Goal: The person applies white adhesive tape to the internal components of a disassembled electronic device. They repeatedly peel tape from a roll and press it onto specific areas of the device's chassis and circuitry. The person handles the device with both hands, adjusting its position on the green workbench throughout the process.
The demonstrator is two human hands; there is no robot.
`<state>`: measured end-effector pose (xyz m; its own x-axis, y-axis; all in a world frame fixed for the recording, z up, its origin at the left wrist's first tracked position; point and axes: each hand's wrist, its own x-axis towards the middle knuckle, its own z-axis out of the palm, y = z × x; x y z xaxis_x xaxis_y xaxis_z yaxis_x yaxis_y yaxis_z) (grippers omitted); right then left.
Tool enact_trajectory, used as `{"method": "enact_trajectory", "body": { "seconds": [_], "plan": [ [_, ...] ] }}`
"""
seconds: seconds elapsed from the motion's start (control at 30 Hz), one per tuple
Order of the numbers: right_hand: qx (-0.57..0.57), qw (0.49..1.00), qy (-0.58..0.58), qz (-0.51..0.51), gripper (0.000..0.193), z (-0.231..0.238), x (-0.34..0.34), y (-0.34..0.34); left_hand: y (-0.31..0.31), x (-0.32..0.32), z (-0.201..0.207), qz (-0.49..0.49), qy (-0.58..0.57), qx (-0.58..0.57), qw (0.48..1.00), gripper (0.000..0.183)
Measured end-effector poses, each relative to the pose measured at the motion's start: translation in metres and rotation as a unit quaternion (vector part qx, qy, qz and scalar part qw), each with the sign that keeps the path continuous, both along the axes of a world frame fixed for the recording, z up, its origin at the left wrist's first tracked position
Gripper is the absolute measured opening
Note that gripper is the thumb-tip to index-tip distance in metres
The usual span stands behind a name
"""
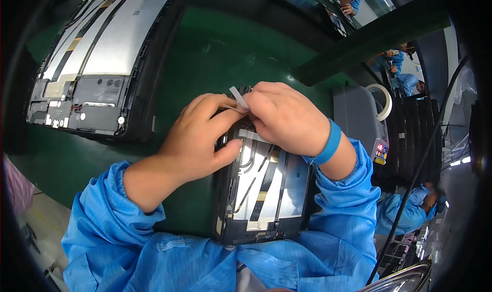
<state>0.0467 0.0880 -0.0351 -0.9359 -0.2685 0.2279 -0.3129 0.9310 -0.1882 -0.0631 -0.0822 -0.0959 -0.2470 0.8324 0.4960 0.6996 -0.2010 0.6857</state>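
Observation:
An opened tablet (287,189) with silver battery panels, dark ribbon cables and a black frame lies tilted before me, close to my body. My right hand (289,118), wearing a blue wristband (332,142), is closed in a pinch on a narrow white tape strip (238,96) over the tablet's far end. My left hand (202,130) reaches in from the left, fingertips meeting the strip beside the right fingers. Its thumb stands apart from the index finger, by the tablet's left edge. Both hands hide much of the tablet's far end.
A stack of similar opened tablets (110,46) stands at the far left on the green table mat (220,46). On the right are a grey tape dispenser (353,110) with a white tape roll (380,101), a dark green beam (374,38) and a black cable (421,164). Co-workers in blue sit beyond.

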Motion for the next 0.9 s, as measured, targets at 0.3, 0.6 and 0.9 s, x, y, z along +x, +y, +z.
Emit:
{"method": "enact_trajectory", "body": {
  "seconds": [0.3,0.6,0.9],
  "plan": [
    [0.069,0.990,0.113,0.051,0.027,-0.007,-0.002,-0.006,0.000,0.001,-0.001,0.008,0.043,0.017,0.999,0.033],
    [-0.147,0.977,-0.028,-0.151,0.022,-0.002,0.015,-0.003,-0.001,0.003,0.001,0.029,0.122,0.010,0.992,0.031],
    [-0.353,0.909,-0.033,-0.217,0.032,-0.024,0.026,0.004,-0.004,0.002,0.003,0.013,0.145,0.030,0.989,0.028]
  ]
}}
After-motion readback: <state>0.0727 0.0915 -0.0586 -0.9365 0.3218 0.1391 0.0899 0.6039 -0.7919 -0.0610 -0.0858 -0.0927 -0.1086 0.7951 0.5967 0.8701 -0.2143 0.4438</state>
